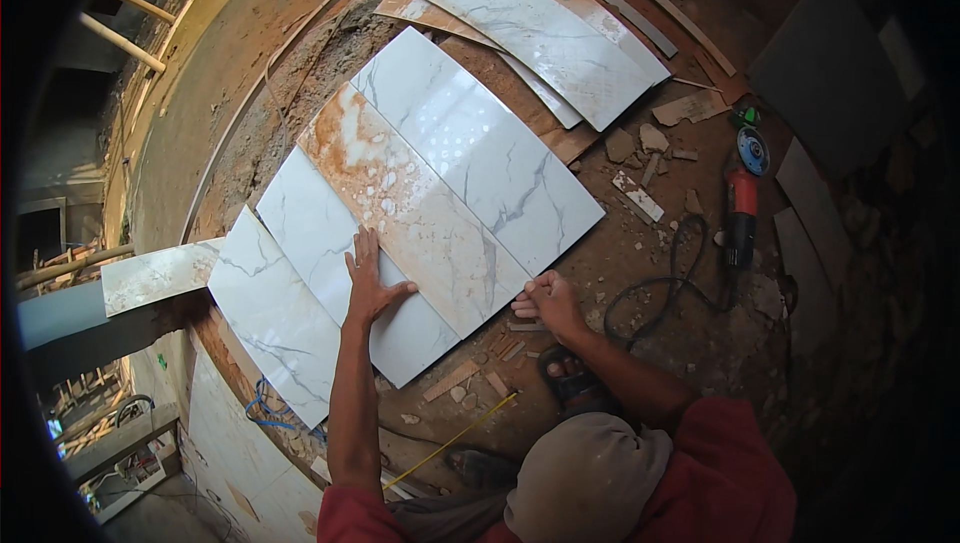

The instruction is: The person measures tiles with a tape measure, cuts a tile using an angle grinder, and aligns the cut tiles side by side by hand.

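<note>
Several white tiles with grey marbling lie side by side and partly overlapping in front of me. My left hand rests flat with fingers spread on a white tile, its fingertips near the edge of a brown-stained tile. Beyond the stained one lies another glossy marbled tile. At the near right corner of these tiles, my right hand is closed, thumb and fingers pinched together by the edge. What it holds, if anything, is too small to make out.
An angle grinder, red and black with a blue disc, lies on the dirt at right, its black cord looped nearby. More tiles are stacked at the far side. Broken tile pieces litter the ground. A yellow strip stretches near my arms.
</note>
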Tool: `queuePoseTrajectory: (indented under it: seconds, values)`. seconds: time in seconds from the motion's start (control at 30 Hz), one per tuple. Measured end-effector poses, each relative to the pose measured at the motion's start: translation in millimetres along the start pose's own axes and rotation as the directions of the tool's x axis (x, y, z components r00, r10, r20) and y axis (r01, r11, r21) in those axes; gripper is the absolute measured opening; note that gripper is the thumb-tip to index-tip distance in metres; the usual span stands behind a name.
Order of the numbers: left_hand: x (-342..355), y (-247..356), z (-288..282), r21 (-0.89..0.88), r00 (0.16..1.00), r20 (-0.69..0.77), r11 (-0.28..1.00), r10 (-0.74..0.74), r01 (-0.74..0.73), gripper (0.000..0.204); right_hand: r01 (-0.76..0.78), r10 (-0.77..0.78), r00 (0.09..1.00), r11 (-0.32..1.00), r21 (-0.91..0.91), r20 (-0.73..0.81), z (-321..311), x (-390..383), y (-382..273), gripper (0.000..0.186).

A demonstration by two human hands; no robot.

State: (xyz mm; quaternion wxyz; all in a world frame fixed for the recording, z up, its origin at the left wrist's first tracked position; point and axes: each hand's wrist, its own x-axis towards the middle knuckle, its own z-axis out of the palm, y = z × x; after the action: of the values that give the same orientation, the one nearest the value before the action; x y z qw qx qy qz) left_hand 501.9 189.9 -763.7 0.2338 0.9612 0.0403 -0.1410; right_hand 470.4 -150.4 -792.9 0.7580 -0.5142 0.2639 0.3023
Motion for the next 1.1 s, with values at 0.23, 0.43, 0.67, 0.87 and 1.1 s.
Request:
queuePoseTrajectory:
  seconds: [0.23,0.43,0.67,0.87,1.1]
  values:
    - [-3,-2,0,-0.047,0.999,-0.043,0.999,-0.009,0.007,0.117,-0.019,0.019,0.999,1.000,-0.002,0.045,-5,3,4,0.020]
    - [-3,0,1,-0.088,0.996,-0.084,0.996,-0.015,0.008,0.101,-0.036,0.040,0.996,0.998,-0.051,0.079,-9,5,1,0.019]
    - [-1,-1,6,-0.101,0.990,-0.139,0.995,-0.003,-0.011,0.092,-0.025,0.126,0.943,0.950,-0.312,0.309,-45,-83,-70,0.048]
    - [-8,-17,5,-0.100,0.977,-0.209,0.994,0.027,-0.049,0.090,0.123,0.239,0.646,0.905,-0.407,0.725,-108,-155,-122,0.048]
    - [-4,-8,24,-0.228,0.962,-0.274,0.970,0.015,-0.080,0.088,-0.197,-0.871,0.490,-0.150,-0.969,0.035,-275,-82,-171,0.048]
